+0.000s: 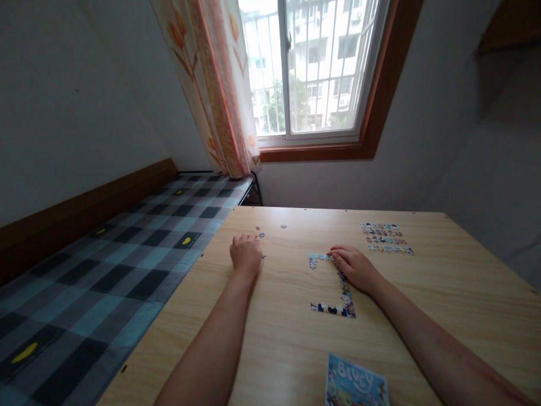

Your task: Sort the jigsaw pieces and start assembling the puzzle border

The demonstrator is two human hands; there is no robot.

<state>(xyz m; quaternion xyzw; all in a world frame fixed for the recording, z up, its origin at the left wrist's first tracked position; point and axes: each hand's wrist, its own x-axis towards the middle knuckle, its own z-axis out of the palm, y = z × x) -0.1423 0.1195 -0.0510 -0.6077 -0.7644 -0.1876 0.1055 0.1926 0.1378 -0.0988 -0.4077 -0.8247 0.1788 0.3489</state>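
A partly joined jigsaw puzzle border (pixel 345 290) lies flat on the table, with a top strip, a right side and a bottom strip. My right hand (pixel 354 267) rests at its upper right corner, fingers stretched leftward over the top strip and covering part of it. Farther left, my left hand (pixel 245 252) is down on the tabletop with its fingers curled under. Its fingertips are hidden, so anything in them cannot be made out. Loose puzzle pieces (pixel 262 234) lie just right of that hand, and another piece (pixel 283 226) lies a little farther off.
Rows of puzzle pieces (pixel 384 237) are laid out at the table's back right. A blue box marked "Bluey" (pixel 357 383) sits near the front of the wooden table (pixel 287 349). A bed with a checked cover (pixel 127 265) adjoins the left edge; a curtained window (pixel 321 73) is behind.
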